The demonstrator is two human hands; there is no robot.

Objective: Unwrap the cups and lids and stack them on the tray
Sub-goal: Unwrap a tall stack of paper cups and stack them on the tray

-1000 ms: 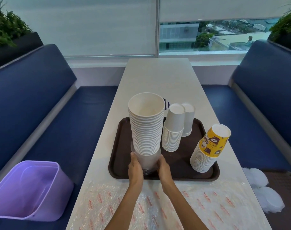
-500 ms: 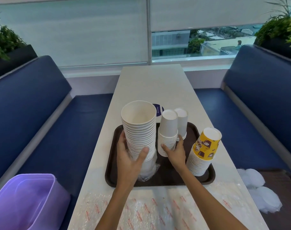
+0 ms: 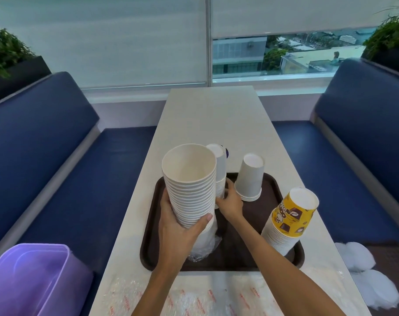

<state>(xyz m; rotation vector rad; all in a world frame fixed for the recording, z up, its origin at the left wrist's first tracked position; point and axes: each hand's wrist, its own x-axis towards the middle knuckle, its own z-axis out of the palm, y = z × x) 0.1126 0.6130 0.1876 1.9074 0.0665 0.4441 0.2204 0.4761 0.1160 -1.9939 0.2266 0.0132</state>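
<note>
A tall stack of white cups (image 3: 190,185), mouth up, stands on the brown tray (image 3: 232,256); its base is still in clear plastic wrap (image 3: 205,245). My left hand (image 3: 178,222) grips this stack low down. My right hand (image 3: 229,200) holds the foot of a narrower inverted white cup stack (image 3: 219,169) just behind it. Another short inverted white stack (image 3: 249,179) sits at the tray's far right. An inverted stack topped by a yellow printed cup (image 3: 289,220) leans at the tray's right edge.
Crumpled clear wrap with red print (image 3: 194,297) lies on the white table (image 3: 212,119) in front of the tray. A purple bin (image 3: 32,281) sits on the left blue bench. Wrapped white lids (image 3: 362,279) lie on the right bench.
My left hand has lifted and tilted the tall stack a little. My right hand has slid the narrower inverted stack leftward, behind the tall stack, apart from the short one.
</note>
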